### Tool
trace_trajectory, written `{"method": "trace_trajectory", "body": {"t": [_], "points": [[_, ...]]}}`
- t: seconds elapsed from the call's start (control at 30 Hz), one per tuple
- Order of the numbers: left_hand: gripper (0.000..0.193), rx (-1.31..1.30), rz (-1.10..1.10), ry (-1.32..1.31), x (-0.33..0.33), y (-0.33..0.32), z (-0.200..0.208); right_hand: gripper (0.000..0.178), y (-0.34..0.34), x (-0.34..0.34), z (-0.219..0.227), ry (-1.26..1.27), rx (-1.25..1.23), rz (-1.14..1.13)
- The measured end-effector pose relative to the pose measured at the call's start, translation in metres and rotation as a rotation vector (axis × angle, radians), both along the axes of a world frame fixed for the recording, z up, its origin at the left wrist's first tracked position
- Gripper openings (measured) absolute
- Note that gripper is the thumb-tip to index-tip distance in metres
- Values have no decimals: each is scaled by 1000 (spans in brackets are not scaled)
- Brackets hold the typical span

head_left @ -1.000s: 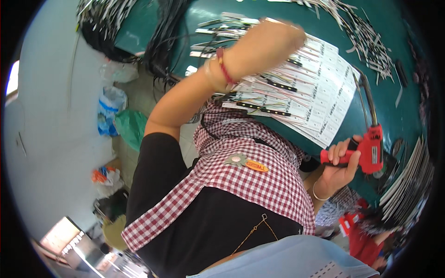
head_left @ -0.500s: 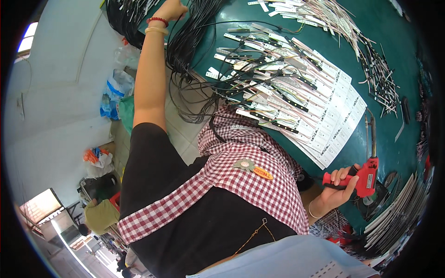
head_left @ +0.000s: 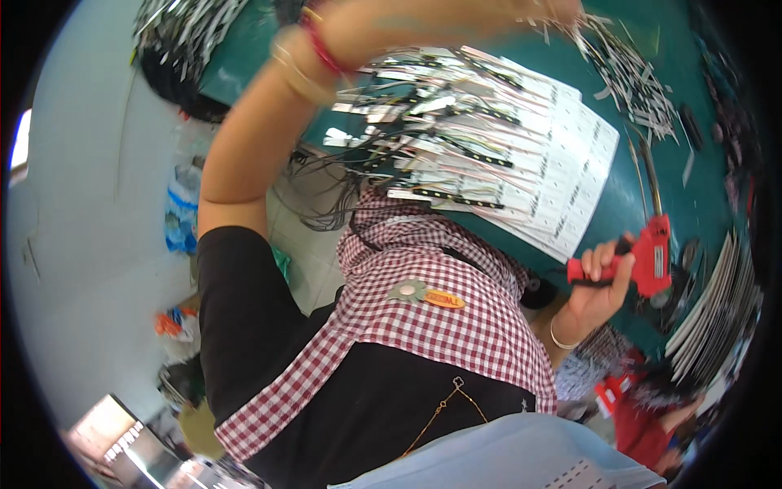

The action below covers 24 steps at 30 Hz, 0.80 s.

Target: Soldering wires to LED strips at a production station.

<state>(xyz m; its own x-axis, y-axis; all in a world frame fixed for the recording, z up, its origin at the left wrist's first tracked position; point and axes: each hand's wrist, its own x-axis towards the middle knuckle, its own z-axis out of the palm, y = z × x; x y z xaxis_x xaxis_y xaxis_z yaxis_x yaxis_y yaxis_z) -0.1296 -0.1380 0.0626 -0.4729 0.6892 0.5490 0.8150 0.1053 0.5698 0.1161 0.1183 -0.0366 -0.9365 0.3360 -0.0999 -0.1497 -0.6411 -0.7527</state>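
Observation:
My right hand (head_left: 603, 285) is wrapped round the grip of a red soldering gun (head_left: 654, 254), its long metal tip pointing away over the green table. Stretched across the far edge of the view, my left hand (head_left: 456, 23) is smeared by motion. Its fingertips are close to a heap of thin black and white strips (head_left: 627, 77); whether they hold anything cannot be made out. Between my hands, several narrow strips with wires and black cables (head_left: 464, 151) lie in rows on printed white sheets (head_left: 580, 167).
A bundle of cables with pale ends (head_left: 183, 41) lies at the far left of the green table (head_left: 607, 253). Long grey rods or tubes (head_left: 713, 306) are stacked at the right. Plastic bags (head_left: 183, 208) stand by the left wall. Part of another person in red (head_left: 643, 428) shows at lower right.
My left hand has swept right from the black cables at the far left to the strips at the far right. The soldering gun stays in my right hand. The whole view has shifted somewhat.

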Motion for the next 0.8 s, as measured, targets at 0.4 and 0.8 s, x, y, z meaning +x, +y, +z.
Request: {"method": "trace_trajectory", "body": {"t": [0.4,0.8], "points": [[15,-277,-336,-583,127,106,-88,47,-17,-4,10,-231,298,-327],[6,-138,-31,-350,144,106,-83,45,-25,-9,7,-219,264,-244]]}}
